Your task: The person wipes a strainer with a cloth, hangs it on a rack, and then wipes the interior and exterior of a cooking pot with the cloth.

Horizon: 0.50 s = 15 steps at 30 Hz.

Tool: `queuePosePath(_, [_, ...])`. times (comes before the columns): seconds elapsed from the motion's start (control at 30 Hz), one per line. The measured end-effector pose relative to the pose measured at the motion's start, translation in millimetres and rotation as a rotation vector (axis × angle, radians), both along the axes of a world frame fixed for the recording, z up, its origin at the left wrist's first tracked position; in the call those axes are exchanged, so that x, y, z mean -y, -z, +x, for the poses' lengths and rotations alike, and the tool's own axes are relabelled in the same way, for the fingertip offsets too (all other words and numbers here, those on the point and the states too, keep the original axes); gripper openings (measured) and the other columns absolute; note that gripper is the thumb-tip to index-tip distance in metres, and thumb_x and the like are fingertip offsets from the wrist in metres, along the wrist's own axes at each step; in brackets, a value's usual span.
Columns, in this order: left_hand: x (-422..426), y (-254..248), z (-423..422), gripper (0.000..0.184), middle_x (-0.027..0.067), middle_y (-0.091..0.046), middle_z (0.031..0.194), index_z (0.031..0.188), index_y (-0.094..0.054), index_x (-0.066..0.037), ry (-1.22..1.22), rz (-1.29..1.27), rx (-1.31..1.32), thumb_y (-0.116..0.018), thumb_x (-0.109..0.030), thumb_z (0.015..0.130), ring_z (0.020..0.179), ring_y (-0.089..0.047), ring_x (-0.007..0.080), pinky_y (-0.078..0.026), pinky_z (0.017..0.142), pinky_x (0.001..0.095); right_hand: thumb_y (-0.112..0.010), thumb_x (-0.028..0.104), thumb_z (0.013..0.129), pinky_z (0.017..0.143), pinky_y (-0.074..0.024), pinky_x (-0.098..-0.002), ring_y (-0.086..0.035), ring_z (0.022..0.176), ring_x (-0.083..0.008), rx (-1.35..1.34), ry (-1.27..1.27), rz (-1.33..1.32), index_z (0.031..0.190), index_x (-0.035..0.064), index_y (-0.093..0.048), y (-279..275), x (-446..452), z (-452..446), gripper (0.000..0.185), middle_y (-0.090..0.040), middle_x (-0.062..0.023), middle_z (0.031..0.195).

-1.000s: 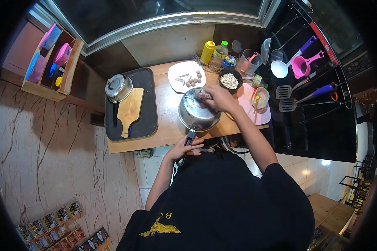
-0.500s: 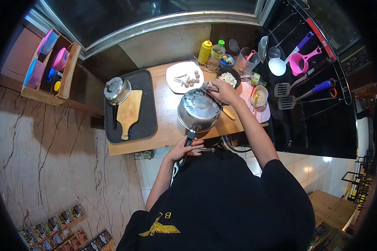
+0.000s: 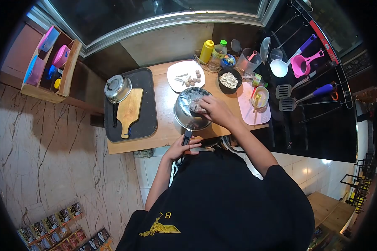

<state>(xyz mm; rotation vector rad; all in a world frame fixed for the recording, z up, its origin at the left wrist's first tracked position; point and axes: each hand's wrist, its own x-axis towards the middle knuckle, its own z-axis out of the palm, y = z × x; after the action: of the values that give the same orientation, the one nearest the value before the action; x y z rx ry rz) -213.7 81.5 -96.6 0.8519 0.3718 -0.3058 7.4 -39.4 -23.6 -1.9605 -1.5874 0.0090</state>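
A saucepan (image 3: 182,113) with a scuffed metal surface is turned bottom up at the table's front edge. Its black handle (image 3: 187,137) points toward my body, and my left hand (image 3: 182,147) grips it with some fingers stretched underneath. Against the pan's base, my right hand (image 3: 211,108) presses a crumpled greyish cloth or pad (image 3: 195,104), whose exact kind I cannot make out. Just behind the pan lies a white plate (image 3: 174,85) with several brown balls (image 3: 192,80) and pale strips (image 3: 181,75).
On the left, a dark tray (image 3: 145,113) carries another pan (image 3: 118,88) and a wooden cutting board (image 3: 130,108). A black bowl (image 3: 239,85) of pale pieces stands right of the plate. Behind are a yellow bottle (image 3: 206,52) and a wire basket; utensils hang at right above a pink board (image 3: 248,117).
My right hand has moved with the cloth from the pan's far right rim toward me, onto its base. The pan has shifted slightly left, and the black bowl is now uncovered.
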Motion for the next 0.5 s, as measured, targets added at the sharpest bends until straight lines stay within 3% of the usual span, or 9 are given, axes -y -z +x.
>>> queuePosePath(0.3, [0,0,-1,0.037,0.0255,-0.047,0.132,0.125,-0.034,-0.001,0.019,-0.01,-0.002,-0.048,0.001,0.091,0.119,-0.052,0.0347,-0.052,0.091,0.0485,-0.067,0.021,0.079,0.078,-0.0461,-0.038,-0.056,0.095,-0.0254,0.143,0.182,-0.045,0.109,0.0099,-0.061,16,-2,46,0.033,-0.061,-0.0065,0.106])
queuePosePath(0.5, [-1,-1,0,0.036,0.0249,-0.047,0.132,0.124,-0.034,-0.001,-0.006,-0.014,0.017,-0.047,0.0,0.091,0.12,-0.051,0.0354,-0.051,0.091,0.0493,-0.067,0.021,0.077,0.083,-0.0424,-0.0392,-0.054,0.099,-0.0259,0.12,0.161,-0.062,0.111,0.0125,-0.061,9,0,25,0.035,-0.06,-0.0058,0.111])
